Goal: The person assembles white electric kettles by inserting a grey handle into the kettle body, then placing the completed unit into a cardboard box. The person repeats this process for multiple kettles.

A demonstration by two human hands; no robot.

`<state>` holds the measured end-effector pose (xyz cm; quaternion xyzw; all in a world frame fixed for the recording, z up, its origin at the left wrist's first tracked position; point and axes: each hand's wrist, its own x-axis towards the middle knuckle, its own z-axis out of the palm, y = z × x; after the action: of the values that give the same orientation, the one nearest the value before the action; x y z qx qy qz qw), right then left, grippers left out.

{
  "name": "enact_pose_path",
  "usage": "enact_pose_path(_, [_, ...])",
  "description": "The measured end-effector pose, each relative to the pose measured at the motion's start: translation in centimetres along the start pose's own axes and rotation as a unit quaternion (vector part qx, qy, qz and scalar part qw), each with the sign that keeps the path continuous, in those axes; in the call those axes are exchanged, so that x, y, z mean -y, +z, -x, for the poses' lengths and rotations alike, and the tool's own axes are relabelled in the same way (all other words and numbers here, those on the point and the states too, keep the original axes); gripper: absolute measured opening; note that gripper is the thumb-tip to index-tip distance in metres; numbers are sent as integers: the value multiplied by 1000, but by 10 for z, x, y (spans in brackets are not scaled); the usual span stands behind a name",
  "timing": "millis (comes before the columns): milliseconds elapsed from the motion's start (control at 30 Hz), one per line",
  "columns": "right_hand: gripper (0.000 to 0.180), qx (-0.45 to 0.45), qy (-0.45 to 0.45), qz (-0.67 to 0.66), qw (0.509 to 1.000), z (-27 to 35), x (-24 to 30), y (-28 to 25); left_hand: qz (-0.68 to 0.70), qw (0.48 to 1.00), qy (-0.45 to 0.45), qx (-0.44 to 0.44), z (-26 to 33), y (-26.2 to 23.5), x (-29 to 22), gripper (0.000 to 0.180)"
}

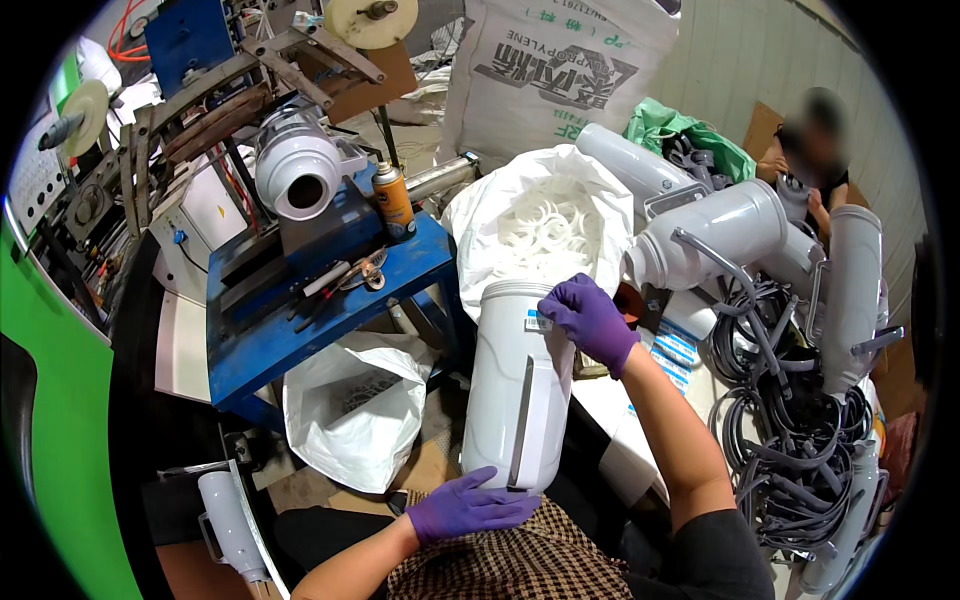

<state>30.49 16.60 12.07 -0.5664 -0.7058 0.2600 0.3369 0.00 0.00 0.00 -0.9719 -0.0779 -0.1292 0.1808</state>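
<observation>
A light grey plastic canister (500, 385) with a long side handle (523, 425) stands tilted in front of me, its ringed neck end pointing away. My left hand (472, 507), in a purple glove, holds its lower end, fingers stretched across the base. Near the neck, my right hand (590, 318), also in a purple glove, has its fingers bent and pressed together beside a small white-and-blue label (537, 320) on the canister. Whatever those fingertips may pinch is hidden. Just beyond the canister, a white sack (480, 215) contains many white plastic rings (550, 225).
A blue workbench (330, 335) at left bears another grey canister (297, 165), a spray can (393, 203) and hand tools. Label sheets (673, 355), coiled grey hoses (785, 450) and more canisters (715, 235) crowd the right. A person (815, 150) sits at far right.
</observation>
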Motion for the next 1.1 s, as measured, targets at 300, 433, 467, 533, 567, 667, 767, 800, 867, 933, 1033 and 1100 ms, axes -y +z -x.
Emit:
enact_pose_path(300, [40,-22,120,-202,972,-1,-10,1,180,954,-210,-116,39,-45,14,77])
enact_pose_path(433, [31,-135,155,-299,932,9,-10,34,441,721,-472,-250,60,-15,-24,113])
enact_pose_path(467, [30,-146,136,-304,932,15,20,44,509,620,-518,-299,58,-23,-29,116])
enact_pose_path(533, [32,-98,26,-329,939,22,68,47,537,498,-574,-366,64,-52,-24,120])
enact_pose_path(567, [41,-47,-95,-287,952,20,97,52,511,478,-590,-402,76,-71,-27,109])
enact_pose_path(667, [50,-32,-311,-108,944,-8,179,52,501,362,-559,-552,121,-111,-61,79])
enact_pose_path(767, [56,-139,-416,202,876,-100,217,82,420,447,-680,-402,236,-68,-139,66])
enact_pose_path(800, [56,-90,-360,240,897,-130,227,100,443,248,-660,-554,213,-88,-128,57])
enact_pose_path(867, [53,-43,-244,321,914,-173,227,115,395,76,-657,-638,143,-139,-85,47])
enact_pose_path(933, [41,-87,-187,363,909,-211,213,129,378,142,-653,-641,133,-147,-67,52])
enact_pose_path(1033, [28,-257,-346,123,894,-152,196,158,281,349,-678,-582,167,-145,-81,58])
enact_pose_path(1100, [34,-269,-409,101,866,-67,175,146,144,421,-696,-563,204,-127,-98,59])
